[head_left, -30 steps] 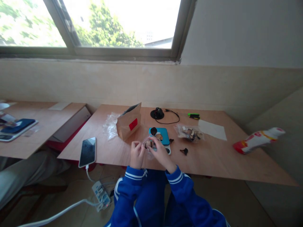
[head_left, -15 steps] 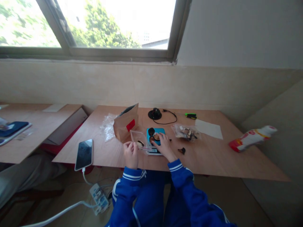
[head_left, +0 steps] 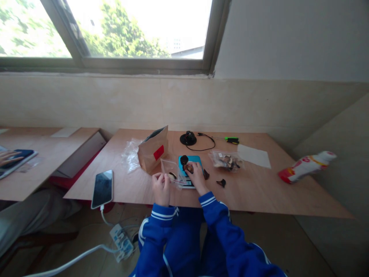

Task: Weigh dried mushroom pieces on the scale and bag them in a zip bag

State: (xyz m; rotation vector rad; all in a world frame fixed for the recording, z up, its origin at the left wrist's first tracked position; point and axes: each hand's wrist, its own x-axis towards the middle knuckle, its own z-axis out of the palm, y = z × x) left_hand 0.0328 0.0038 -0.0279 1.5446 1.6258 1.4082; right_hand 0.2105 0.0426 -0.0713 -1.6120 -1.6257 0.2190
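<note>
My left hand (head_left: 161,188) pinches the edge of a clear zip bag (head_left: 170,166), which has a pale, dark-edged piece inside. Over a small blue kitchen scale (head_left: 195,159), my right hand (head_left: 197,176) has its fingers closed around a brown dried mushroom (head_left: 189,168). A darker mushroom piece (head_left: 183,159) lies on the scale's plate. The bag partly covers the front of the scale, where the display (head_left: 188,183) is too small to read. Two more dark pieces lie to the right, one piece (head_left: 206,174) close beside my right hand and another piece (head_left: 221,183) farther out.
A brown paper bag (head_left: 154,152) stands behind my left hand, beside crumpled clear plastic (head_left: 131,156). Rightward are a bag of dried mushrooms (head_left: 227,161), white paper (head_left: 254,156) and a tilted bottle (head_left: 307,167). A phone (head_left: 103,188) lies left. Another person's hand (head_left: 10,157) shows far left.
My right hand has shifted slightly left and its fingers have closed on a mushroom. A dark piece right of the scale now shows more fully. At far left, another person's hand has appeared.
</note>
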